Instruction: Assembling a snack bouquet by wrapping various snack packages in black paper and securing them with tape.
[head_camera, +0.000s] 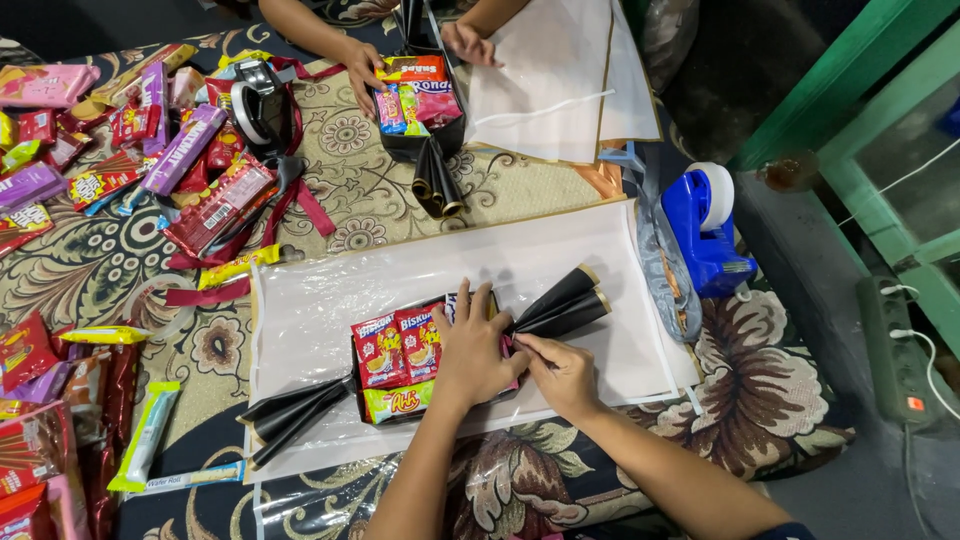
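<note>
A bundle of snack packets (395, 355), red and yellow-green, lies in black wrapping on a large translucent white sheet (560, 255). The black wrapping is twisted into a tail at the lower left (290, 412) and into rolled cones at the right (565, 300). My left hand (475, 345) presses flat on the right half of the bundle. Beside it, my right hand (560, 372) pinches the black wrapping at the base of the right cones. Another person's two hands (360, 65) (468, 42) hold a similar snack bundle (415, 100) at the top.
Many loose snack packets (150, 140) and a red ribbon (290, 200) cover the left of the patterned floral cloth (120, 260). A blue tape dispenser (705, 225) sits right of the sheet. A black tape roll (262, 105) lies upper left. A power strip (895, 350) lies on the floor at right.
</note>
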